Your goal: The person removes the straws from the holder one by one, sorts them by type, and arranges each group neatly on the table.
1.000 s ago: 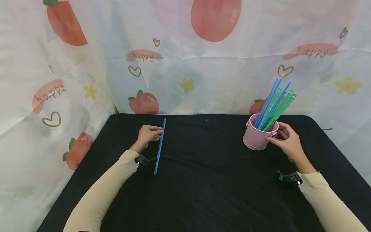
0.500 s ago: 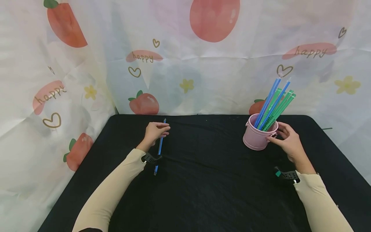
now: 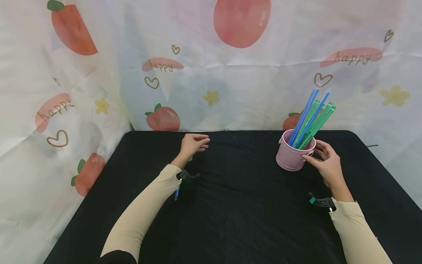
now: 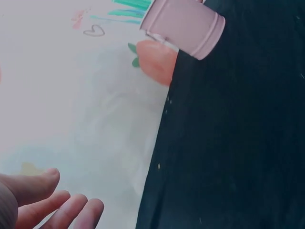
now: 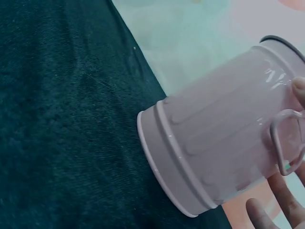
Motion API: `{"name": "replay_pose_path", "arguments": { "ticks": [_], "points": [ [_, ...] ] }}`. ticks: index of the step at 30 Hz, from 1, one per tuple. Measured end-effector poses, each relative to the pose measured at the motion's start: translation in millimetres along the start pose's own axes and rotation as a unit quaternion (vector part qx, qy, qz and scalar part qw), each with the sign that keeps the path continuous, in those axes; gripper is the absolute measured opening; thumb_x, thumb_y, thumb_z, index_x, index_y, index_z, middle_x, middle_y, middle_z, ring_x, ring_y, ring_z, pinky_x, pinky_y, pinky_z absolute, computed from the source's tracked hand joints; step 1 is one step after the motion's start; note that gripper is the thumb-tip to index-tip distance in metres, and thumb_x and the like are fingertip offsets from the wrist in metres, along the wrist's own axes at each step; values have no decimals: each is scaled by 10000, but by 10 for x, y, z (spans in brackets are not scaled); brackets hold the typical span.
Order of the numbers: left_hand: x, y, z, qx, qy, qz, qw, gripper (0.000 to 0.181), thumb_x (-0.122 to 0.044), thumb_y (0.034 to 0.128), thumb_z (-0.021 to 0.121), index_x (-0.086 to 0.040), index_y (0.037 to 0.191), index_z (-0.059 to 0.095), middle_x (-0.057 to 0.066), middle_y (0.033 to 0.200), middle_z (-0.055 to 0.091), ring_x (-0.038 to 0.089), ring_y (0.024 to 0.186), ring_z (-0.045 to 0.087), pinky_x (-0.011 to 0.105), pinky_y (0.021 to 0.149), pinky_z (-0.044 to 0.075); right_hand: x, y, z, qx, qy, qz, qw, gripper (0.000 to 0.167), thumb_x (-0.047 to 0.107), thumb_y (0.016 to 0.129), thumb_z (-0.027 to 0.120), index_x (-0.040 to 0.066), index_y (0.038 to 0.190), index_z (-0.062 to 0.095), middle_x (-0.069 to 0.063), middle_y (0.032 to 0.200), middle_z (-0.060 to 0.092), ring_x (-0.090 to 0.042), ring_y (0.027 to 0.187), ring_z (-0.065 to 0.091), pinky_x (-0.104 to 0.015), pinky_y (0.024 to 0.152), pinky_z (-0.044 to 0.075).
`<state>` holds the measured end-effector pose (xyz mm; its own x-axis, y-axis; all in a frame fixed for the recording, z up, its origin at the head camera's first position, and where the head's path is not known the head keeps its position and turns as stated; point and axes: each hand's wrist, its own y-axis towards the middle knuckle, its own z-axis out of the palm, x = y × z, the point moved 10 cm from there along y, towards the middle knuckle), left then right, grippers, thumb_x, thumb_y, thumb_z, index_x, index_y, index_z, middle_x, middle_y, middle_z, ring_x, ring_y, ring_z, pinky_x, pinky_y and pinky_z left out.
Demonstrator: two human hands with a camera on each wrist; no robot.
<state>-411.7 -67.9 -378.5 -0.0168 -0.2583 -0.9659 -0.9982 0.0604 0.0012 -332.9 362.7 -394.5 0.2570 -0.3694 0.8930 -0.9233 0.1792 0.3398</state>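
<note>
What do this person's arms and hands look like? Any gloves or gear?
The left hand and right hand are ungloved. Cream sleeves cover the forearms, with black perforated straps at the wrists; the right strap bears a green patch.

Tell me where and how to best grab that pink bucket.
I'd grip the pink bucket high on its wall, by the looped handle, coming level from the person's right, where the right hand is. It stands upright and its round wall widens upward, so it should suit a curved grasp; the blue and green sticks poking out would likely hinder a grip from above.
</note>
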Motion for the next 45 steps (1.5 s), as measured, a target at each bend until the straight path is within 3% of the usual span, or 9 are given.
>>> {"name": "replay_pose_path", "arguments": {
  "ticks": [6, 16, 24, 38, 45],
  "points": [
    [-217, 86, 325, 238, -285, 195, 9991, 297, -150, 864, 683, -13, 1127, 677, 203, 1109, 677, 272, 874, 710, 356, 788, 586, 12, -9, -11, -285, 353, -100, 9989, 621, -48, 794, 700, 76, 1354, 463, 186, 1156, 525, 61, 1022, 506, 1, 759, 457],
    [-628, 259, 921, 731, -213, 959, 9925, 332, -199, 884, 663, -71, 1190, 651, 160, 1100, 688, 243, 914, 698, 345, 838, 572, -7, -40, -17, -362, 348, 1, 9987, 607, -26, 799, 703, 82, 1348, 468, 213, 1138, 519, 26, 1029, 519, -2, 762, 459],
    [-874, 343, 1338, 1136, -169, 1578, 9808, 318, -178, 900, 638, -78, 1202, 645, 150, 1081, 698, 236, 952, 683, 213, 771, 563, -1, -45, -22, -377, 190, -3, 9991, 611, -16, 803, 705, 46, 1355, 451, 246, 1124, 512, 39, 1021, 517, -1, 764, 457],
    [-1211, 352, 1913, 1337, 223, 2110, 9681, 307, -196, 893, 650, -98, 1184, 660, 99, 1096, 692, 194, 1008, 654, 158, 757, 521, 50, -32, -41, -368, 68, -58, 9993, 575, 13, 817, 701, 87, 1339, 473, 223, 1128, 507, 97, 998, 505, 2, 768, 453],
    [-1232, 403, 2097, 1393, 101, 2119, 9673, 315, -176, 888, 655, -69, 1185, 653, 118, 1105, 689, 217, 1014, 657, 149, 765, 523, 51, -26, -35, -335, 133, -97, 9993, 566, 12, 815, 703, 80, 1330, 481, 215, 1125, 520, 90, 998, 510, -7, 768, 462]
  ]
}}
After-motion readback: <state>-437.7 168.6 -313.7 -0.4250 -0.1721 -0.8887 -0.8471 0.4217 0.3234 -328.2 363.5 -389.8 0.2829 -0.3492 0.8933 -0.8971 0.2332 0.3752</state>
